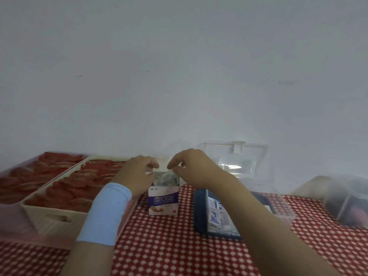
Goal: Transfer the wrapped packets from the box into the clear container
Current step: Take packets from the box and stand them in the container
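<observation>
A small white and purple box (162, 202) stands upright on the checked cloth, its top open. Several silvery wrapped packets (165, 179) stick out of it. My left hand (135, 174), with a light blue wristband, grips the box's upper left edge with curled fingers. My right hand (197, 170) reaches over the open top, and its thumb and forefinger pinch a packet there. Right of the box lies the clear container (282, 212) with a dark blue base, partly hidden by my right forearm. Several white and blue packets (219, 214) lie inside it.
The container's clear lid (239, 156) stands open against the white wall. A cream tray (59, 216) of red packets sits at the left, inside a pink tray (12, 234). Another clear divided container (348, 202) stands at the far right. A red checked cloth (179, 246) covers the table.
</observation>
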`<state>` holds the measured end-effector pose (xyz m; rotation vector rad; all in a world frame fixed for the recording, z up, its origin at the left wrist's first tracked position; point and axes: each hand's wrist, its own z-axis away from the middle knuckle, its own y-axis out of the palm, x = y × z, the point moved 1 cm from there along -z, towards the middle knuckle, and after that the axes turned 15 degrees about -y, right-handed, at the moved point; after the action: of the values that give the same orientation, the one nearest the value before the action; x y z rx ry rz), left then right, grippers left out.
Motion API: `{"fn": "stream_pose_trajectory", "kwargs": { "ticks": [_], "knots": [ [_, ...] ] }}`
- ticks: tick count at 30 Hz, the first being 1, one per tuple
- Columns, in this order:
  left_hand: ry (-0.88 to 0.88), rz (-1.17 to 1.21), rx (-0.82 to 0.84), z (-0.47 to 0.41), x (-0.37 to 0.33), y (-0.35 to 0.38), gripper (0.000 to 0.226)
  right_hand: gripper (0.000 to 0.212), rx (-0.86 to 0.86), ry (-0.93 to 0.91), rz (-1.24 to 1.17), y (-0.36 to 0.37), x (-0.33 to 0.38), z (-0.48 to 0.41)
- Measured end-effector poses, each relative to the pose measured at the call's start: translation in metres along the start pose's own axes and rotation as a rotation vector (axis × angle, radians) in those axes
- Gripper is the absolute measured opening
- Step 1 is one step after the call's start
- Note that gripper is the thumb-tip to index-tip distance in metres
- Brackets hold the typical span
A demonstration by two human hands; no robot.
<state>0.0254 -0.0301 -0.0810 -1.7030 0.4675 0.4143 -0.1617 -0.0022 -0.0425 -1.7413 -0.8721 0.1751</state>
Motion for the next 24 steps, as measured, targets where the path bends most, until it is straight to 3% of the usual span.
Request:
{"fn": "stream_pose_trajectory", "kwargs": {
  "ticks": [6,11,15,19,24],
  "knots": [
    [-0.019,0.011,0.085,-0.005,0.005,0.002,0.027,0.039,0.095,-0.002,0.296,0.034,-0.004,-0.026],
    [-0.012,0.061,0.096,-0.008,0.005,0.005,0.025,0.021,0.107,-0.023,0.475,0.047,-0.012,-0.032],
    [0.058,0.068,0.085,-0.011,0.001,0.009,0.018,0.017,0.007,-0.032,0.524,0.044,-0.019,-0.031],
    [0.048,0.169,0.036,-0.012,-0.001,0.011,0.013,0.015,-0.117,0.002,0.388,0.041,-0.027,-0.025],
    [0.025,0.236,-0.054,-0.015,0.003,0.007,0.007,0.015,-0.288,0.104,-0.149,0.037,-0.032,-0.020]
  ]
}}
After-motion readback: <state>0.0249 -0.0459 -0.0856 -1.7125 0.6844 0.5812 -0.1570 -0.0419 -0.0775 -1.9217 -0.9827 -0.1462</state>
